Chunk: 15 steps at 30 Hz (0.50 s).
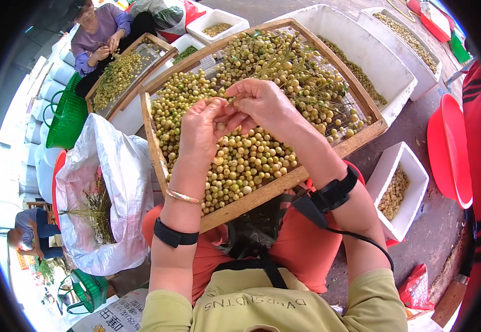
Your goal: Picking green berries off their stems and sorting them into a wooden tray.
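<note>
My left hand (pixel 204 122) and my right hand (pixel 259 103) meet above a wood-framed wire-mesh tray (pixel 257 198). A small round pale fruit (pixel 220 125) shows in the curled fingers of my left hand. The fingertips of my right hand are pinched together against those of the left; what lies between them is mostly hidden. Loose yellow-green fruits (pixel 250 155) cover the near and left parts of the tray. Toward its far right, fruits lie among thin stems (pixel 307 66) and a few leaves.
White foam boxes (pixel 398 81) holding fruit stand behind the tray, with another foam box (pixel 417 178) at right. On the left, a white woven sack (pixel 132 186) contains bare stems (pixel 101 211). A person (pixel 103 37) handles fruit over a second framed tray (pixel 140 79). A red basin (pixel 448 153) is far right.
</note>
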Each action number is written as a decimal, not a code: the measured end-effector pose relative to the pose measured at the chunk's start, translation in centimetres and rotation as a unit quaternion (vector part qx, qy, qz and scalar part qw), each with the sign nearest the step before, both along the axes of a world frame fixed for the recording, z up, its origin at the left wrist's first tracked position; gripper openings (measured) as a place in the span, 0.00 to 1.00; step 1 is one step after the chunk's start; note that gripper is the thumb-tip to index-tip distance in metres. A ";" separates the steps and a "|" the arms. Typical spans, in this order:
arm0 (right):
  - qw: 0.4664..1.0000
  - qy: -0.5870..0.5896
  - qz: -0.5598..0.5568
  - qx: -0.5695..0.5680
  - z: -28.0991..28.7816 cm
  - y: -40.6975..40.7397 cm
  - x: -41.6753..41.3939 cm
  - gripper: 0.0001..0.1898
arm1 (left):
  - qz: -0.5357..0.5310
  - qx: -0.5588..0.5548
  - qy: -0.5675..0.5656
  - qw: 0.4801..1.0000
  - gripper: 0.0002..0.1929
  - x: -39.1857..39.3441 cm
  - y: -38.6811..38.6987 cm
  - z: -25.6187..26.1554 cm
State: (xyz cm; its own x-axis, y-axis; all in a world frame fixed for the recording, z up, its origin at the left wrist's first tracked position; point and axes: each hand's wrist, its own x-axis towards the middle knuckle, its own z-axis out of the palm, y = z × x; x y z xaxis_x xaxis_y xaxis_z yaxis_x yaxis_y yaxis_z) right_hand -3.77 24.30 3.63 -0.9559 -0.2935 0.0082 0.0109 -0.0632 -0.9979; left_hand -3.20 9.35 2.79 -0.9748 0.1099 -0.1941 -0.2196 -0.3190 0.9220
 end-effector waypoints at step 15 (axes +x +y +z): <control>0.924 0.320 -0.110 0.177 -4.7 -4.7 2.8 0.06 | 0.142 0.020 0.042 0.989 0.13 2.0 0.5 -2.4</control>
State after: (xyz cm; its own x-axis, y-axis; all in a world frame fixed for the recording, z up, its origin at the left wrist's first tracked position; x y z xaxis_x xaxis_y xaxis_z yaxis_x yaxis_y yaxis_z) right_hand -0.96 19.58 -1.05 -0.8253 -0.1842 0.5338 -0.5632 0.3378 -0.7541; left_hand -1.20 9.85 0.41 -0.9801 -0.1642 -0.1112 -0.0385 -0.3924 0.9190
